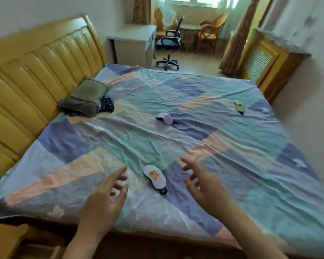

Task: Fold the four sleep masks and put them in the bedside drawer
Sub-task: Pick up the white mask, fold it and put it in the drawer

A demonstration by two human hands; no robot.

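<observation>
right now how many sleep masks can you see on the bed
3. A white mask lies near the bed's front edge between the hands, a purple mask at mid-bed, and a yellow-green mask far right. A fourth may be hidden.

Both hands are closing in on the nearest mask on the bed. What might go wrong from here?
1. The white mask lies between the left hand and right hand, its dark strap trailing toward the bed edge; the strap may snag or spoil the fold.
2. The purple mask and yellow-green mask lie far across the bedsheet, likely a stretch from here.
3. Only three masks show; the fourth may get missed.
</observation>
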